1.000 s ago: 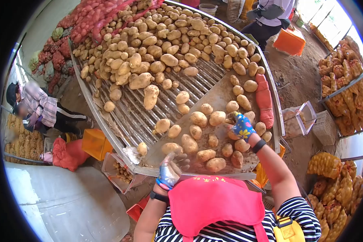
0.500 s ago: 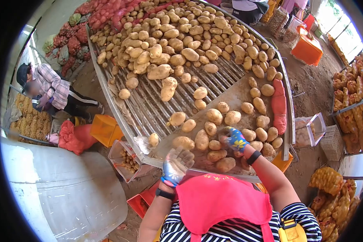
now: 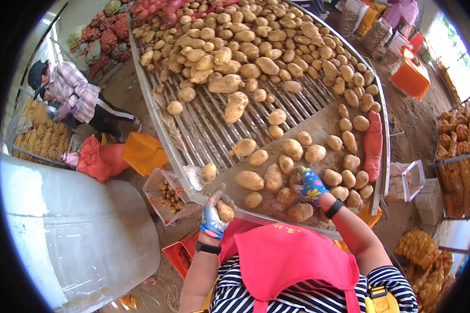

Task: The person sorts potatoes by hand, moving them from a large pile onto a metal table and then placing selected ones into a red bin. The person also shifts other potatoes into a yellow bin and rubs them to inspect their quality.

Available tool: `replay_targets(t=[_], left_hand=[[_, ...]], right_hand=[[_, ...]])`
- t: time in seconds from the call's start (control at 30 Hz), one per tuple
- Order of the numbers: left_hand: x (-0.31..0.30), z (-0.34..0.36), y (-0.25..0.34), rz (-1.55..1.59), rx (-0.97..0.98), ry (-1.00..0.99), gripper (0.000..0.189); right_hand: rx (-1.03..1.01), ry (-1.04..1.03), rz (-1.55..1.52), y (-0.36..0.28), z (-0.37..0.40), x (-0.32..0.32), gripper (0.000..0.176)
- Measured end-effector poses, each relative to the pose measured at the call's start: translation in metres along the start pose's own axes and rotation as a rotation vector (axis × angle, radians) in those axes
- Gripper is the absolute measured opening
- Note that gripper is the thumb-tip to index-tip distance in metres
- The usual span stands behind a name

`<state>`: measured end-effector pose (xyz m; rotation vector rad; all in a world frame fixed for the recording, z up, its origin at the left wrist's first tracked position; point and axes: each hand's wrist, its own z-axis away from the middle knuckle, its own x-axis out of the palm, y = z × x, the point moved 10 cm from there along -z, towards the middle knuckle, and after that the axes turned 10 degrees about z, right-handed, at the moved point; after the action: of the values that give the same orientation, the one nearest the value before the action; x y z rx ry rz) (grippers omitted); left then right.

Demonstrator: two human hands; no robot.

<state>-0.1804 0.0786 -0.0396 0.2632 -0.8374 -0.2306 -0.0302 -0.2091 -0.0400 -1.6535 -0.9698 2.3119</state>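
My left hand (image 3: 215, 215), in a blue patterned glove with grey palm, is closed around a potato (image 3: 225, 211) just off the front left edge of the sorting table (image 3: 164, 141). My right hand (image 3: 310, 186), in a blue flowered glove, has its fingers wrapped round a potato (image 3: 296, 179) on the table's flat metal part. Loose potatoes lie around the right hand, among them a large one (image 3: 249, 180) to its left. A big heap of potatoes (image 3: 245, 47) covers the slatted far part.
A person (image 3: 70, 96) in a plaid shirt stands at the left. An orange crate (image 3: 143, 153) and a potato-filled crate (image 3: 164, 201) stand left of the table. A red sack (image 3: 374, 146) lies along its right rim. Filled net bags (image 3: 419, 248) are at the right.
My left hand has gone from open to closed around a potato and sits slightly further left. My right hand now grips a potato. The whole view has shifted, with the table appearing further right.
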Motion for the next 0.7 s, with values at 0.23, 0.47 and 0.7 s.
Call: replay_targets(t=[0.23, 0.47, 0.7], left_hand=[[-0.017, 0.001, 0.0, 0.171, -0.08, 0.077, 0.014], [0.019, 0.021, -0.024, -0.046, -0.123, -0.123, 0.037], [0.018, 0.025, -0.053, 0.012, -0.376, -0.203, 0.052]], right_hand=[[-0.515, 0.238, 0.381, -0.133, -0.038, -0.037, 0.041], [-0.324, -0.168, 0.073, -0.138, -0.085, 0.012, 0.056], [-0.411, -0.085, 0.099, -0.178, -0.069, 0.006, 0.05]])
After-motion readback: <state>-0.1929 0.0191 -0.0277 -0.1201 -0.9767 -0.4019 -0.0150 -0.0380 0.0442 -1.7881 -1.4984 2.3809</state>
